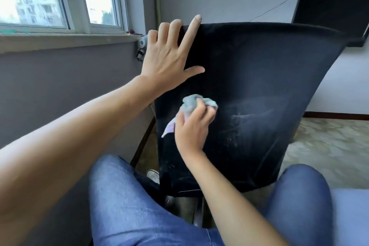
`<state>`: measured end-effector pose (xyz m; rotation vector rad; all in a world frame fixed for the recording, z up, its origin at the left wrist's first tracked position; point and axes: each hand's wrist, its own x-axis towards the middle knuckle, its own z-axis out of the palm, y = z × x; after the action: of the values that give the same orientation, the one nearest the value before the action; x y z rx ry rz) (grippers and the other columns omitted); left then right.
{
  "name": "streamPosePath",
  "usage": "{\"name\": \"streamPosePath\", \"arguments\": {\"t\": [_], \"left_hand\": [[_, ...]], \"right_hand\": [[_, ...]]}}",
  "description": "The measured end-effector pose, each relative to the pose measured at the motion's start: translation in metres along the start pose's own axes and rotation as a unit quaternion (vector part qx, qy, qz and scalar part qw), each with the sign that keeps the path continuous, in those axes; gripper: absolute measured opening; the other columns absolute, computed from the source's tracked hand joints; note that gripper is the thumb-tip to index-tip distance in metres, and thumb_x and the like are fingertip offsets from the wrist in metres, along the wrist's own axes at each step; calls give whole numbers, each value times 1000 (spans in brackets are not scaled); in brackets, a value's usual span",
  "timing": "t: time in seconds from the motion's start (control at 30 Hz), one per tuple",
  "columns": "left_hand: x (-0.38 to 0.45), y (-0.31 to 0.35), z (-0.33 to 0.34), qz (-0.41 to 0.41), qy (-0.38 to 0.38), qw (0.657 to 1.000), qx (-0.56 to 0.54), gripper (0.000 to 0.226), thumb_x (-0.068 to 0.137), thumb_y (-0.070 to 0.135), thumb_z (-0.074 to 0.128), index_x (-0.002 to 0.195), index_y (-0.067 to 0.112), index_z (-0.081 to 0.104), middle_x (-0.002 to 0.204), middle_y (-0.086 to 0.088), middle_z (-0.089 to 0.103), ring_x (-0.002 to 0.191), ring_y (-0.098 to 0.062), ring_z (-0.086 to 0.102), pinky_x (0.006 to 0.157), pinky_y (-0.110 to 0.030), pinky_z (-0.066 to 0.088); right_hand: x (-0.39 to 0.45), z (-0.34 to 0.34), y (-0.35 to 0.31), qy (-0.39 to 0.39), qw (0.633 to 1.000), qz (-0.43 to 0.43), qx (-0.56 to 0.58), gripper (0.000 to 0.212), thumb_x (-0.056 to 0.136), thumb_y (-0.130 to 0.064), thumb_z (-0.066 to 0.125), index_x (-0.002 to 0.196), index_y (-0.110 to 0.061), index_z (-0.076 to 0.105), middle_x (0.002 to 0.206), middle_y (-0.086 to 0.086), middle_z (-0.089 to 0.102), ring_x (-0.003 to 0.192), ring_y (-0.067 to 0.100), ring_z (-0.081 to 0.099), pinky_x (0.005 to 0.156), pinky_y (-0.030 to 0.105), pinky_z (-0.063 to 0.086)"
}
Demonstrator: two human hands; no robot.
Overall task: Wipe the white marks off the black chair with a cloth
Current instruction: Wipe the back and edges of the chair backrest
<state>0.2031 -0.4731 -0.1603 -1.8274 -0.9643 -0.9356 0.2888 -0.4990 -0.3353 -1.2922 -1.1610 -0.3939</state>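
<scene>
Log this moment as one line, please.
left hand steadies black chair top edge | right hand presses bunched cloth on backrest | white marks remain

A person's left hand [167, 60] rests spread on the upper left edge of a black chair [259, 78] back, fingers hooked over its top. The right hand [192, 126] grips a bunched pale cloth [192, 105] against the fabric, just left of smeared white marks [245, 118].
</scene>
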Motion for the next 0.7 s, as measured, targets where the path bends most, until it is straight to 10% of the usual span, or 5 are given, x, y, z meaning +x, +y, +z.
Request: {"name": "streamPosePath", "arguments": {"t": [0.17,0.43,0.7], "left_hand": [[-3,-4,0,-10,1,1000,-12,106,86,84,49,165,20,17,138,-20,47,114,-41,48,95,-52,40],[-2,8,0,-36,7,999,-29,103,85,81,56,163,22,23,139,-20,47,118,-42,47,98,-52,38],[1,18,-5,-47,-6,999,-19,103,84,80,58,162,23,23,139,-20,47,118,-42,48,97,-53,40]], "right_hand": [[-28,6,9,-106,991,-66,-38,58,85,-37,70,132,-19,40,126,9,45,110,32,59,52,39,58],[112,-121,128,171,903,388,70,51,96,-42,63,130,-9,44,129,13,64,113,36,63,79,31,39],[29,-41,46,64,969,194,137,61,86,-9,67,141,-5,40,145,15,32,139,36,37,108,37,46]]}}
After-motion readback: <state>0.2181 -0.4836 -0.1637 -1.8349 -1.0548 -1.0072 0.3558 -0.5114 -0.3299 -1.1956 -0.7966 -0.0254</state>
